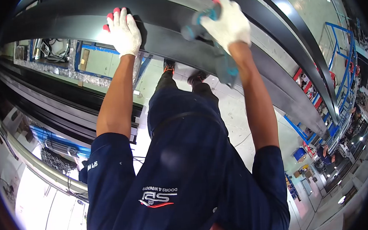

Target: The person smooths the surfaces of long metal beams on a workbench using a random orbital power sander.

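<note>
My left hand (124,33), in a white glove with red fingertips, lies flat on a long dark metal profile (167,44), fingers stretched out. My right hand (227,23) wears a similar white glove and is closed around the grip of a teal-and-black cordless drill (225,66). The drill's head points left over the same profile, with its battery end toward my body. Motion blurs the tool, and the front of its head overlaps the dark surface in this view.
More dark profiles (287,11) run alongside at upper right, and others are stacked (64,86) at left. Under the work is a blue frame (88,47) with wrapped edges. A blue rack (344,63) stands at right, and a person (324,155) is farther back.
</note>
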{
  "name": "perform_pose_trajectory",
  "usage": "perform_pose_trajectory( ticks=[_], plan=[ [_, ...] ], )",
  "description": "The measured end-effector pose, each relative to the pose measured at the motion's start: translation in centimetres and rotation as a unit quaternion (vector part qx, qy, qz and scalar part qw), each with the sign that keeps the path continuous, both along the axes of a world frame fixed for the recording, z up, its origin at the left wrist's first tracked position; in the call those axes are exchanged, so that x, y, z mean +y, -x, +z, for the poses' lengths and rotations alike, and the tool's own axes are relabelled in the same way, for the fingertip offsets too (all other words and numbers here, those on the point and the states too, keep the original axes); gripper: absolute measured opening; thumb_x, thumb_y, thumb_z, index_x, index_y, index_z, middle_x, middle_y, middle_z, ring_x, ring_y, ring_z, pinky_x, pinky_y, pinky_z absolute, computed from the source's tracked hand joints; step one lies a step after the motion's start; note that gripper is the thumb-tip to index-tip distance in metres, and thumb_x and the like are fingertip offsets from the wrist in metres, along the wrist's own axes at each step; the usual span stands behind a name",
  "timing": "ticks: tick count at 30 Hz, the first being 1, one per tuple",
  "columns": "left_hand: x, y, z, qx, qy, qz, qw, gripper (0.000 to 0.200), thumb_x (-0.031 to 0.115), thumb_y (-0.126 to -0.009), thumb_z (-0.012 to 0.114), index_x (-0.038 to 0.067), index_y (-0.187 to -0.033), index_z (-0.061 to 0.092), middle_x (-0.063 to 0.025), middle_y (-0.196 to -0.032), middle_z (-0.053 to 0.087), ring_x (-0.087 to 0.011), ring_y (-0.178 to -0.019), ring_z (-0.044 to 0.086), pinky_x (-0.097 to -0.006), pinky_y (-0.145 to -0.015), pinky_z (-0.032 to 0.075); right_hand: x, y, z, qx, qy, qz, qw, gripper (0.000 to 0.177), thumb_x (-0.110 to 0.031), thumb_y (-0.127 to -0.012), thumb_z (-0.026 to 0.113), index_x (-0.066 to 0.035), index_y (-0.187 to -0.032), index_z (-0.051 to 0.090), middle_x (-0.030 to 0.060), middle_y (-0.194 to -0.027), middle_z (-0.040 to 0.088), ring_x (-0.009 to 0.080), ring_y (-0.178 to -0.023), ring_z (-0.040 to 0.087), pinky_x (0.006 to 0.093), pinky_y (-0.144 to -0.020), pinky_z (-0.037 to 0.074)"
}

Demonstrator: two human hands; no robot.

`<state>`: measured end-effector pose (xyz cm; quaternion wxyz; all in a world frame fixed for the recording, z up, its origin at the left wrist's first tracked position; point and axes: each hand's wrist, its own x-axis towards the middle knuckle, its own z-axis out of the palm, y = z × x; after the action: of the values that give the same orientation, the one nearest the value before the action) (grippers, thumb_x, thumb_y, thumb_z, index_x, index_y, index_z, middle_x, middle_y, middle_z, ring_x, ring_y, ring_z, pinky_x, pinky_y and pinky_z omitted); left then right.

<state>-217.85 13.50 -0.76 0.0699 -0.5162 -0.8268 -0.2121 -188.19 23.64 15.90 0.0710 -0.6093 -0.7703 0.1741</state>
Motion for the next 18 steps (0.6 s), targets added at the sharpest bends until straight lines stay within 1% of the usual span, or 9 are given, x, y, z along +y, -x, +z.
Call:
perform_pose_trajectory(
  ticks=[1, 3, 4, 8, 10, 11, 13, 14, 18],
  plan=[
    [-0.2, 0.2, -0.8, -0.036, -0.034, 0.004, 0.999, 0.047, 0.04, -0.118, 0.051, 0.015, -0.152, 0.071, -0.0103, -0.163, 0.065, -0.0372, -0.159, 0.048, -0.0587, -0.132, 0.028, 0.2, 3.2, 0.9, -0.022, 0.024, 0.005, 0.999, 0.07, -0.048, -0.086, 0.079, -0.019, -0.148, 0.066, 0.0179, -0.137, 0.069, 0.0396, -0.125, 0.073, 0.0508, -0.108, 0.06],
    [-0.2, 0.1, -0.4, -0.086, -0.072, 0.014, 0.994, 0.044, 0.036, -0.116, 0.051, 0.014, -0.147, 0.074, -0.0088, -0.159, 0.069, -0.0326, -0.158, 0.051, -0.0561, -0.134, 0.027, -0.2, 8.4, 2.1, 0.03, -0.002, 0.044, 0.999, 0.051, -0.038, -0.092, 0.077, -0.01, -0.134, 0.068, 0.0233, -0.127, 0.072, 0.0458, -0.12, 0.072, 0.0555, -0.105, 0.059],
    [-0.3, 0.0, -0.4, -0.093, -0.082, 0.01, 0.992, 0.044, 0.035, -0.116, 0.051, 0.013, -0.146, 0.074, -0.0098, -0.159, 0.069, -0.0346, -0.157, 0.052, -0.0576, -0.134, 0.027, 0.1, 10.0, 1.8, 0.026, 0.032, 0.06, 0.997, 0.056, -0.037, -0.091, 0.077, -0.014, -0.141, 0.065, 0.0227, -0.129, 0.068, 0.0462, -0.121, 0.07, 0.0563, -0.105, 0.058],
    [-0.2, -0.1, 0.1, -0.086, -0.087, 0.003, 0.992, 0.044, 0.033, -0.115, 0.051, 0.009, -0.143, 0.075, -0.0114, -0.155, 0.07, -0.0378, -0.153, 0.054, -0.0591, -0.13, 0.031, -0.6, 12.7, 1.0, 0.025, 0.009, 0.073, 0.997, 0.058, -0.039, -0.09, 0.078, -0.013, -0.14, 0.065, 0.0233, -0.129, 0.069, 0.0462, -0.122, 0.07, 0.0555, -0.106, 0.058],
    [-0.2, -0.2, 0.2, -0.08, -0.079, 0.001, 0.994, 0.044, 0.033, -0.115, 0.051, 0.008, -0.142, 0.075, -0.0116, -0.154, 0.07, -0.0378, -0.153, 0.053, -0.0589, -0.129, 0.031, -0.8, 12.1, 1.9, 0.003, 0.029, 0.064, 0.998, 0.059, -0.039, -0.09, 0.078, -0.012, -0.141, 0.064, 0.0233, -0.13, 0.069, 0.0469, -0.123, 0.069, 0.0551, -0.107, 0.058],
    [-0.2, -0.2, 0.3, -0.077, -0.074, 0.0, 0.994, 0.044, 0.033, -0.115, 0.051, 0.008, -0.142, 0.075, -0.0116, -0.154, 0.07, -0.0378, -0.153, 0.053, -0.0589, -0.129, 0.031, -0.1, 10.7, -0.9, -0.028, 0.012, 0.066, 0.997, 0.073, -0.05, -0.086, 0.077, -0.02, -0.15, 0.064, 0.0185, -0.14, 0.068, 0.0415, -0.127, 0.072, 0.0526, -0.11, 0.059],
    [-0.3, -0.2, 0.4, -0.068, -0.067, -0.001, 0.995, 0.044, 0.033, -0.115, 0.05, 0.008, -0.141, 0.076, -0.0118, -0.154, 0.07, -0.0376, -0.153, 0.052, -0.0589, -0.129, 0.031, -0.3, 8.9, 0.8, -0.028, 0.029, 0.039, 0.998, 0.074, -0.051, -0.085, 0.078, -0.02, -0.151, 0.063, 0.019, -0.141, 0.067, 0.0416, -0.129, 0.071, 0.0527, -0.11, 0.058],
    [-0.3, -0.3, 0.4, -0.062, -0.065, 0.0, 0.996, 0.044, 0.033, -0.115, 0.051, 0.007, -0.141, 0.076, -0.0119, -0.154, 0.07, -0.0375, -0.153, 0.052, -0.059, -0.129, 0.03, 0.0, 7.5, 0.2, -0.033, 0.03, 0.015, 0.999, 0.08, -0.058, -0.083, 0.08, -0.024, -0.154, 0.063, 0.0187, -0.145, 0.067, 0.0418, -0.132, 0.07, 0.0507, -0.112, 0.057],
    [-0.1, -0.4, 0.1, -0.054, -0.057, -0.007, 0.997, 0.045, 0.035, -0.115, 0.052, 0.007, -0.141, 0.076, -0.0132, -0.156, 0.068, -0.0387, -0.154, 0.051, -0.0601, -0.13, 0.03, -0.5, 0.9, -0.1, -0.029, 0.008, -0.027, 0.999, 0.074, -0.054, -0.083, 0.082, -0.021, -0.148, 0.066, 0.0205, -0.137, 0.069, 0.0432, -0.124, 0.073, 0.0511, -0.107, 0.059]
  ],
)
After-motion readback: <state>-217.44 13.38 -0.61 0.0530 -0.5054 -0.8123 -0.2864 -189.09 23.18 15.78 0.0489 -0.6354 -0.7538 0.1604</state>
